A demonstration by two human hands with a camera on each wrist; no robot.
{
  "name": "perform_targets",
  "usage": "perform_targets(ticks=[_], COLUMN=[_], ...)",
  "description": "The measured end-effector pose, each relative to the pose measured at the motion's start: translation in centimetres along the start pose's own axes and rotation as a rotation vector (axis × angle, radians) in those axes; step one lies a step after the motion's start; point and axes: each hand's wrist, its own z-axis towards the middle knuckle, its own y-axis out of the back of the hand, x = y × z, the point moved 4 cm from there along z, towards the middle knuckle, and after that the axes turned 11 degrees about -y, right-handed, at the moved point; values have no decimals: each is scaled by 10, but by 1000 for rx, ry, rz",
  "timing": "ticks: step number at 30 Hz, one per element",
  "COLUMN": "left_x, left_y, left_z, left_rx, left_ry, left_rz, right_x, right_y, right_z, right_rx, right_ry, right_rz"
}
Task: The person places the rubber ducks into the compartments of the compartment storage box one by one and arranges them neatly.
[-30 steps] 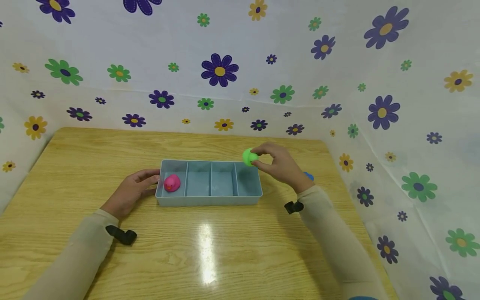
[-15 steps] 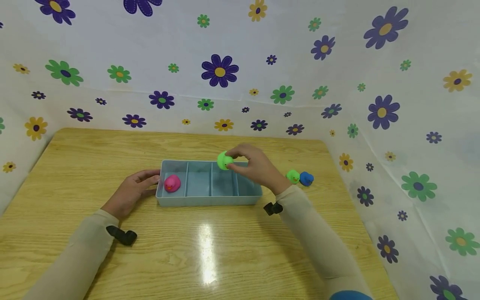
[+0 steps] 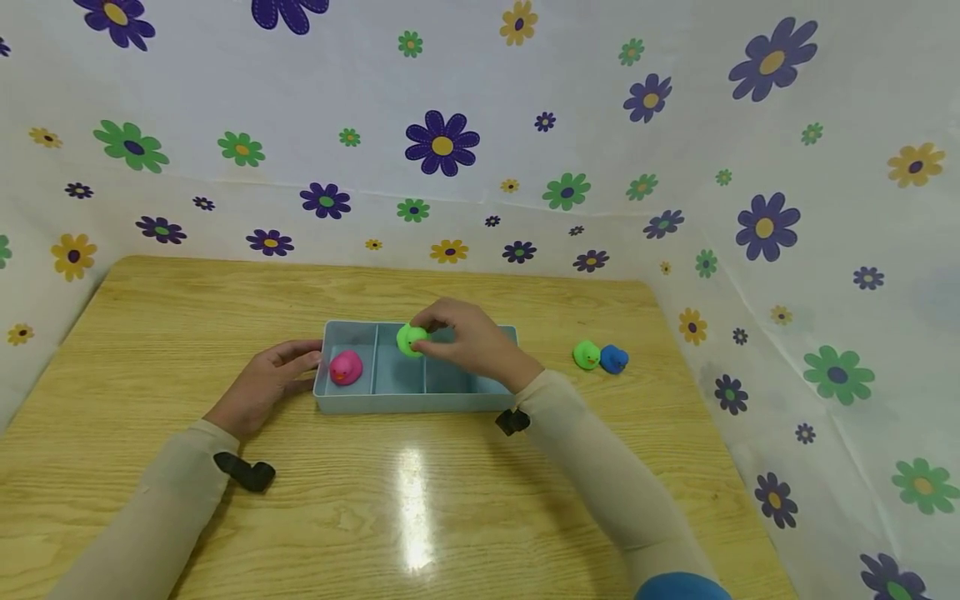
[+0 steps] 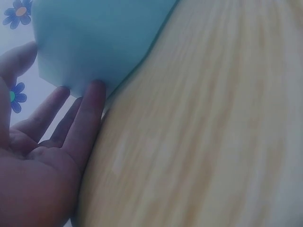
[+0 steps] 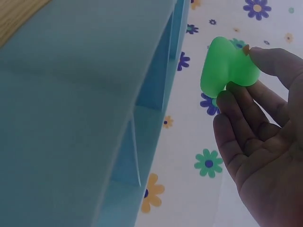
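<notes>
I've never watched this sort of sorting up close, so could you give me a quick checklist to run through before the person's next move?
1. Held green duck secure: ok; the right grip pinches it between thumb and fingers.
2. Tray steadied: ok, it seems; the left grip touches its left end.
3. Pink duck inside the tray: ok; it sits in the leftmost compartment.
4. Height of the held green duck above the tray floor: cannot tell exactly.
5. All ducks in the tray: not ok; another green duck and a blue duck sit on the table.
</notes>
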Motion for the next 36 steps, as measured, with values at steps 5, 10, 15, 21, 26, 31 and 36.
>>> perform_targets(ticks=[5, 10, 15, 21, 26, 31, 36], left_x=[0, 2, 3, 1, 3, 3, 5], left_y=[0, 1, -1, -1, 0, 0, 2], left_z=[0, 0, 0, -2, -1, -1, 1], left_rx=[0, -3, -4, -6, -4, -2, -4], left_ry=[-3, -4, -11, -34, -35, -33, -38], left_rz=[2, -4, -8, -15, -4, -8, -16], right_x=[3, -1, -7, -10, -11, -16, -17], right_y=[-13, -29, -41, -47, -54, -59, -62], right_z=[6, 14, 19, 23, 25, 26, 27], right_rx=[43, 58, 61, 48, 66, 72, 65], right_ry=[-22, -16, -15, 12, 34, 31, 8], right_rz=[-30, -155, -262, -397, -464, -450, -468])
